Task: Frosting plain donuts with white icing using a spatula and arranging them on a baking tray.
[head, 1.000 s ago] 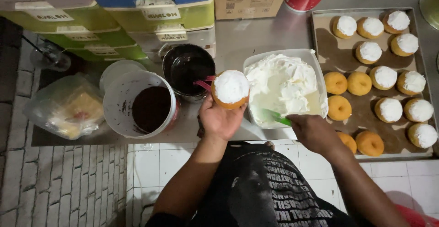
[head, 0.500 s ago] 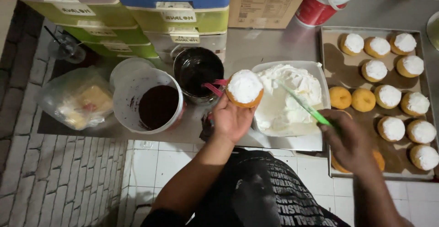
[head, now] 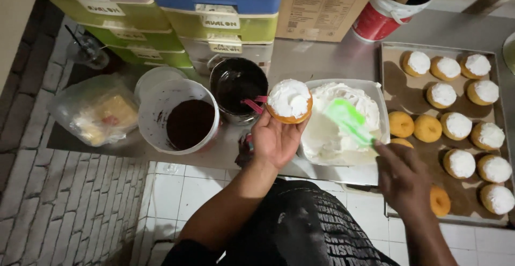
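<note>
My left hand [head: 276,140] holds up a round donut [head: 289,101] whose top is covered in white cream. My right hand [head: 403,179] grips a green spatula [head: 348,120], its blade raised over the white tub of cream [head: 343,124]. The tub sits on the counter between my hands. To the right lies a baking tray [head: 394,89] lined with brown paper, carrying several cream-topped donuts [head: 444,94] and a few plain ones [head: 427,128].
A white bucket of dark chocolate sauce [head: 188,122] and a dark pot [head: 237,87] with a pink utensil stand left of the tub. A clear bag [head: 96,117], stacked plastic drawers [head: 214,8], a cardboard box [head: 327,3] and a red cup [head: 383,16] line the back.
My right hand lifted the green spatula out of the cream and swung it left over the tub. The frosted donut stays raised in my left hand.
</note>
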